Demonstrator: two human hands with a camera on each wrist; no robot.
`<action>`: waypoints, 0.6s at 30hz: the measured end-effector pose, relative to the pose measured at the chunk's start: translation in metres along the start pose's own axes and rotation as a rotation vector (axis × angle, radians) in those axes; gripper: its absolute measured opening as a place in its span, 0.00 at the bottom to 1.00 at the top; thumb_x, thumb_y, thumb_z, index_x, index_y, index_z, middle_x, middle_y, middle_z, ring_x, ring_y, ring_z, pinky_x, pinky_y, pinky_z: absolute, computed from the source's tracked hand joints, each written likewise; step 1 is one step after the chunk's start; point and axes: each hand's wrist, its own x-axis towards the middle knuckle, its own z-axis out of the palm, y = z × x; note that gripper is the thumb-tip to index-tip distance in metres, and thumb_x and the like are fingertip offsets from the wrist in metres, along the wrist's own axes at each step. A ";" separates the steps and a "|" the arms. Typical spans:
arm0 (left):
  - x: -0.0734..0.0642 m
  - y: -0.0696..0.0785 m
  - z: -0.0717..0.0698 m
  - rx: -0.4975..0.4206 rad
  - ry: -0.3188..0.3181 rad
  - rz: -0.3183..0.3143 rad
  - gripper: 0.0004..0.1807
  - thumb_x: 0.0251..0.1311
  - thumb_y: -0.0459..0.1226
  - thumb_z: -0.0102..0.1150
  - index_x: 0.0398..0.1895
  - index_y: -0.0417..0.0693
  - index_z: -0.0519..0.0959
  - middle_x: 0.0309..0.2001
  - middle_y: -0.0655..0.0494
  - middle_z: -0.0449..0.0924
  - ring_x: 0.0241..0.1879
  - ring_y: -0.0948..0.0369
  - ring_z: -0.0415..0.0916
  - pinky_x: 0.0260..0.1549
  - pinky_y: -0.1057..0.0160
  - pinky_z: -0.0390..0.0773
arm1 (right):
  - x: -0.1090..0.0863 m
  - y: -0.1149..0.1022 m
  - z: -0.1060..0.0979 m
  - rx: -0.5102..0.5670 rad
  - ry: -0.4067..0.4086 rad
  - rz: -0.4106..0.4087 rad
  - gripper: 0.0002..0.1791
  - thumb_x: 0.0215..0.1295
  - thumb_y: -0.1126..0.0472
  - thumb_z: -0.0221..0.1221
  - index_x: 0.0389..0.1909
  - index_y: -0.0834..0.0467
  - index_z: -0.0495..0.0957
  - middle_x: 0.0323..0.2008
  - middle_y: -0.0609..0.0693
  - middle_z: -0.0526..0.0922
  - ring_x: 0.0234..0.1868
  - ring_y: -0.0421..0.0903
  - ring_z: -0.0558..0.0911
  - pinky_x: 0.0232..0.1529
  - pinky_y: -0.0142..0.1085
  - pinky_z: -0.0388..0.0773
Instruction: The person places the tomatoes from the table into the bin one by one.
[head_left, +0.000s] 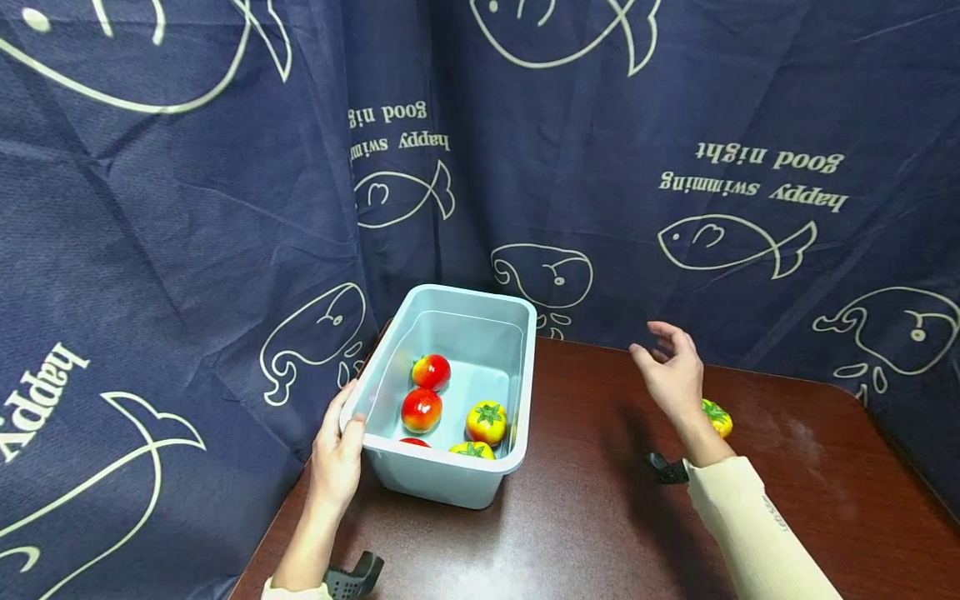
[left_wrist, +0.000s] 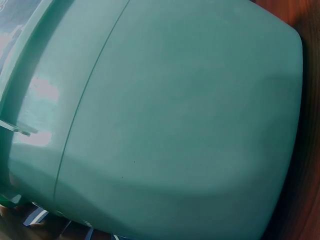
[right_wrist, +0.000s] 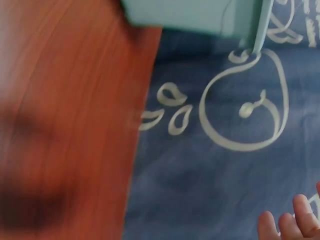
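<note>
In the head view my left hand point(head_left: 337, 458) grips the near left rim of a light blue plastic tub point(head_left: 442, 482), thumb over the edge and fingers outside. Inside lie glossy red round fruits point(head_left: 422, 411) and yellow-red, tomato-like fruits point(head_left: 486, 422) with green star-shaped leaf tops; the near wall partly covers two. My right hand point(head_left: 672, 379) hangs over the table right of the tub, holding nothing, with fingers loosely bent. Another yellow fruit point(head_left: 717, 418) sits on the table, partly hidden behind the right wrist. The tub's wall point(left_wrist: 175, 110) fills most of the left wrist view.
A dark red-brown wooden table point(head_left: 577, 500) carries the tub. Navy cloth point(head_left: 600, 125) printed with white fish and lettering hangs behind the table and along its left side. Each wrist wears a black band mount point(head_left: 356, 575).
</note>
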 end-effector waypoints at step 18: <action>0.003 -0.005 -0.001 -0.001 -0.003 0.008 0.26 0.65 0.32 0.46 0.68 0.47 0.70 0.66 0.47 0.71 0.60 0.54 0.69 0.53 0.80 0.59 | -0.013 0.093 -0.054 -0.398 -0.088 0.133 0.29 0.62 0.58 0.59 0.63 0.67 0.69 0.63 0.71 0.64 0.63 0.69 0.63 0.58 0.60 0.60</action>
